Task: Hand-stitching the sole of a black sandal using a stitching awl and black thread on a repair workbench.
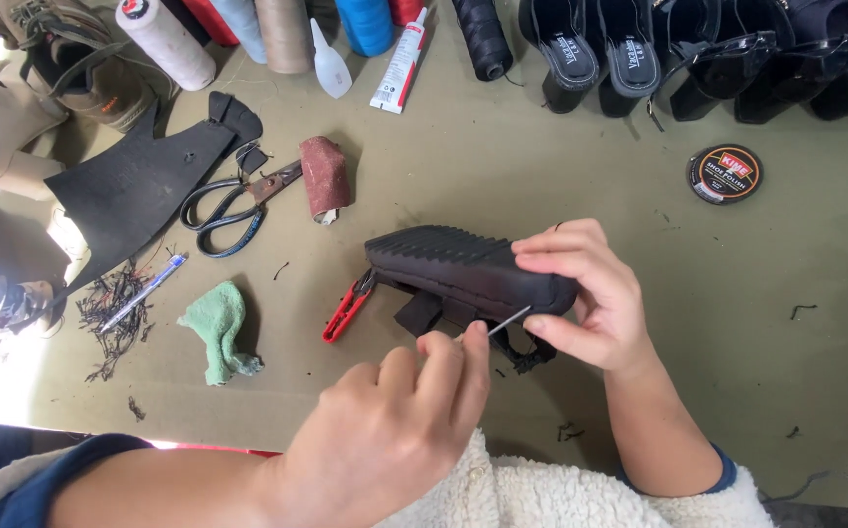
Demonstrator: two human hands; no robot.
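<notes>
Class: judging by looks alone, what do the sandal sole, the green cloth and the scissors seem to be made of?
Sandal sole: probably matte black rubber, with moulded ridges.
Green cloth: soft fabric, crumpled with a fuzzy surface.
Scissors: metal, dull brownish blades suggesting rust, dark loop handles.

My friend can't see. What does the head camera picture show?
A right hand steadies a black sandal, ridged sole up, while the left hand pushes a thin needle into it. Scissors, a green cloth and thread spools lie on the table.

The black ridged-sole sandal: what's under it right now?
Under the black ridged-sole sandal, its dark straps hang down and a red-handled thread snip pokes out at its left end. The snip's blades are hidden beneath the sole.
</notes>
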